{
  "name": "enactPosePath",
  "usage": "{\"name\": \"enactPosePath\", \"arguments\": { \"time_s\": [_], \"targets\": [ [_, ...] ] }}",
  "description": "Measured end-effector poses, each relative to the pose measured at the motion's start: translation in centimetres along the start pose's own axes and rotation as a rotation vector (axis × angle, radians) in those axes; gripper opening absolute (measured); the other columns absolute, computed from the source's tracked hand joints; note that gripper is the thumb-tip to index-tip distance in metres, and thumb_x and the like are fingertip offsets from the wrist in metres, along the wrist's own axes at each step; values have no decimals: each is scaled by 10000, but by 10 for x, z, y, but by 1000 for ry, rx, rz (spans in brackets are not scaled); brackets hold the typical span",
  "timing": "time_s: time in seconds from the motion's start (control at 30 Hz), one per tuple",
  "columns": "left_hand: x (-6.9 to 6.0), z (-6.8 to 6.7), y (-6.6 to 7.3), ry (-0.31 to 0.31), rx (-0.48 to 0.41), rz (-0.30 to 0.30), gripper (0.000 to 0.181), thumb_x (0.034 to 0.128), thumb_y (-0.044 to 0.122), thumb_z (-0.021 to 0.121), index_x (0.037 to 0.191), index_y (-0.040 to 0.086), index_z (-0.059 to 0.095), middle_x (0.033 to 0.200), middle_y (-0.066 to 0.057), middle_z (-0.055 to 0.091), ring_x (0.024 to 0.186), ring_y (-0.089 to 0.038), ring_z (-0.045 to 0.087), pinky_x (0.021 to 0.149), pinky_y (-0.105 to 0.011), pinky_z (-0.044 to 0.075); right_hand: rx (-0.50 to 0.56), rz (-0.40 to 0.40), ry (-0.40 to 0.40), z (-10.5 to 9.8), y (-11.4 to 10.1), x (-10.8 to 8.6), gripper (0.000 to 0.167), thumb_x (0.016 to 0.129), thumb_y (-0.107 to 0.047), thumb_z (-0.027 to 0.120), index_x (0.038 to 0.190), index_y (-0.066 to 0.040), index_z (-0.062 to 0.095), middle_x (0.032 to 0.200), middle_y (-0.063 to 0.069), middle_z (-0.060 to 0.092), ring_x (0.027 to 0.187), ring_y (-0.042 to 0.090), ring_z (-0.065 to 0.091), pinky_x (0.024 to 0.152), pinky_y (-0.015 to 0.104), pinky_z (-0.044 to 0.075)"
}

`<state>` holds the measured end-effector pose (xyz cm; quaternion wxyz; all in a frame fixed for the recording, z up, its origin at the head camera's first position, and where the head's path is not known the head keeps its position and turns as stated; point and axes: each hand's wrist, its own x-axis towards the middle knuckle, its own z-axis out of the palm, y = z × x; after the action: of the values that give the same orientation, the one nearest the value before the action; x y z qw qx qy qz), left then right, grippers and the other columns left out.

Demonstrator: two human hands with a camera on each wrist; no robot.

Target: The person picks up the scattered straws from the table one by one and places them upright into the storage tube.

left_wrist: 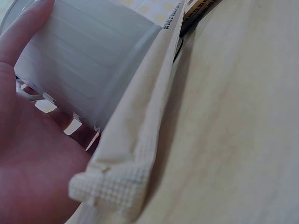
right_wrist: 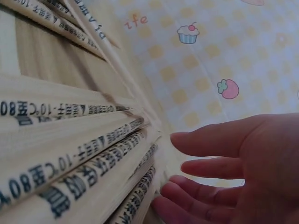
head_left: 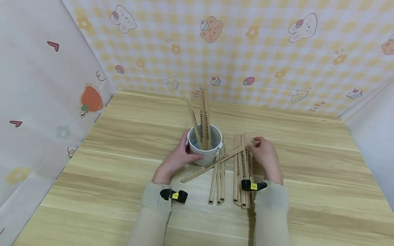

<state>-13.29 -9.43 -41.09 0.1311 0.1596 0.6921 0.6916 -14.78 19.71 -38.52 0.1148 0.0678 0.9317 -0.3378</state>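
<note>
- White sheeting with a printed strawberry fills the left of the frame.
- Left of centre, the left hand grips a bucket, its thumb across the front wall and its other fingers wrapped round the far left side.
- At centre, that white bucket stands upright on the wood-grain table.
- Inside it stand at least three paper-wrapped straws, their tops well above the rim; one leans towards the upper left, the others are bunched, nearly upright.
- Below the bucket, a slanting straw runs from lower left to right, crossing over other straws, its right end near the right fingertips.
- Just beneath it, lower centre, three loose straws lie roughly lengthwise.
- Right of centre, a bundle of straws lies side by side, dark print showing.
- At the bundle's right edge, the right hand has its thumb parted from loosely bent fingers, nothing pinched between; whether the fingertips touch the straw ends, I cannot tell.
</note>
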Motion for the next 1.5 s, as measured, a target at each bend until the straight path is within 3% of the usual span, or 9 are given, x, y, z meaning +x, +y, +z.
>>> {"name": "enactPosePath", "arguments": {
  "time_s": [0.13,0.5,0.87,1.13,1.5],
  "targets": [
    [-3,2,12,-17,-24,10,913,682,34,738,1371,248,179,1342,-130,288,1216,-315,297,1009,-458,248,-11,3,-12,3,0,1,523,881,-220,512,1321,15,358,1135,216,498,913,304,508,725,405,438],
    [-4,2,13,-5,8,-10,922,677,67,750,1375,248,174,1352,-107,288,1230,-299,291,1019,-433,240,0,25,-31,6,2,3,485,857,-142,547,1298,-5,399,1105,200,536,853,262,556,694,365,467],
    [-4,2,13,-5,3,-11,924,677,57,747,1377,243,174,1355,-101,286,1235,-296,283,1019,-437,235,53,58,-46,7,2,1,365,905,-126,442,1247,-1,463,1117,200,534,750,210,601,639,305,502],
    [-4,3,16,0,-2,-24,925,677,42,742,1378,238,173,1355,-101,287,1233,-295,288,1017,-424,248,62,50,-48,6,2,1,357,912,-116,408,1242,5,466,1102,202,540,776,227,598,622,284,508],
    [-4,3,15,0,4,-35,918,680,60,747,1375,243,176,1352,-83,290,1232,-277,294,1021,-405,247,44,53,16,3,7,-3,356,889,-124,409,1212,5,488,1076,198,553,727,222,593,613,298,493]
  ]
}}
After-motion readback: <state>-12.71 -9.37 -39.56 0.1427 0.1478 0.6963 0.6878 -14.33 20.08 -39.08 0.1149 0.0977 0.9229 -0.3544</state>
